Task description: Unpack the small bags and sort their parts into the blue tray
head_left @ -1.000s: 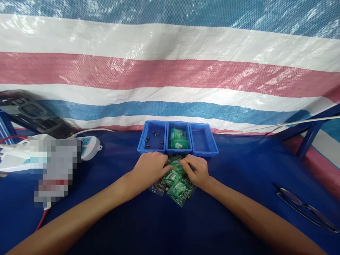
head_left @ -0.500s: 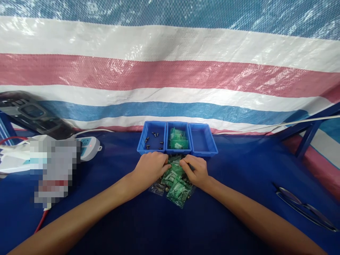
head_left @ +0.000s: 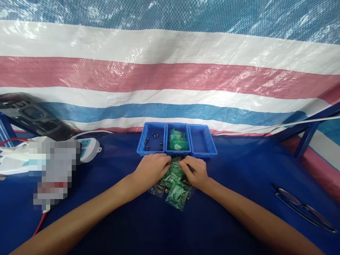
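At a dark blue table (head_left: 239, 173), a pile of green plastic packets (head_left: 175, 191) holding small metal parts (head_left: 183, 197) lies just in front of three blue bins (head_left: 203, 154). The person's left hand (head_left: 152, 169) is at the pile's left side, fingers curled under; the right hand (head_left: 196, 171), opposite, has thumb and forefinger bent close together. From where I stand, I cannot tell whether either grips a packet. Dark screws (head_left: 147, 148) lie in the left bin (head_left: 155, 128), more green packets (head_left: 178, 140) in the middle bin (head_left: 176, 125); glasses (head_left: 304, 205) lie at the far right
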Available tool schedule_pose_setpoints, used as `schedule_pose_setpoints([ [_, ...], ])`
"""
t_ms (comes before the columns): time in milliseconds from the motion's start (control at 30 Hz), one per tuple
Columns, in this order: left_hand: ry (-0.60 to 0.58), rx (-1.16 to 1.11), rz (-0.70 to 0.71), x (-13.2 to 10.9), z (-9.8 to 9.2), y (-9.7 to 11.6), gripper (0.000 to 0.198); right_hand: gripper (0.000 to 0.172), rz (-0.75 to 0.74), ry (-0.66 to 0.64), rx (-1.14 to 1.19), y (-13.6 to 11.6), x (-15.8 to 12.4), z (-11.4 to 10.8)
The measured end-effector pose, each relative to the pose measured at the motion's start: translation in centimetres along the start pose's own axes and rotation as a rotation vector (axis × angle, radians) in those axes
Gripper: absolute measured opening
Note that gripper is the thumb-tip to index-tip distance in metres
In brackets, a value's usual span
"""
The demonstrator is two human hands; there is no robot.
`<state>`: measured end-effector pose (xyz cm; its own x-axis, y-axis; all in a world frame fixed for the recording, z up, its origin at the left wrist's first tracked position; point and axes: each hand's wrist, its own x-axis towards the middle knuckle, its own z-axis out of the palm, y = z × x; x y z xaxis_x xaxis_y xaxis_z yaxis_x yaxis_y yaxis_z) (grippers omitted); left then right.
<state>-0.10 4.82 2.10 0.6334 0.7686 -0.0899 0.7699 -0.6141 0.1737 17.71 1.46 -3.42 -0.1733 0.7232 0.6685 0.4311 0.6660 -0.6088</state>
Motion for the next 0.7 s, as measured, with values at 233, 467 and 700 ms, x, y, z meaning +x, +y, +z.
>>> schedule_pose_setpoints([
  [233, 0.125, -0.100, 0.069, -0.2, -1.7, -0.3, 0.014, 0.016, 0.038, 0.052, -0.014, -0.1, -0.1, 0.0],
  [467, 0.347, -0.368, 0.157, -0.5, -3.2, -0.4, 0.015, 0.016, 0.114, 0.083, 0.015, -0.2, 0.1, -0.1],
  [700, 0.444, -0.784, 0.090, 0.1, -0.4, -0.5, 0.022, 0.022, 0.057, 0.077, -0.027, 0.0, 0.0, -0.1],
])
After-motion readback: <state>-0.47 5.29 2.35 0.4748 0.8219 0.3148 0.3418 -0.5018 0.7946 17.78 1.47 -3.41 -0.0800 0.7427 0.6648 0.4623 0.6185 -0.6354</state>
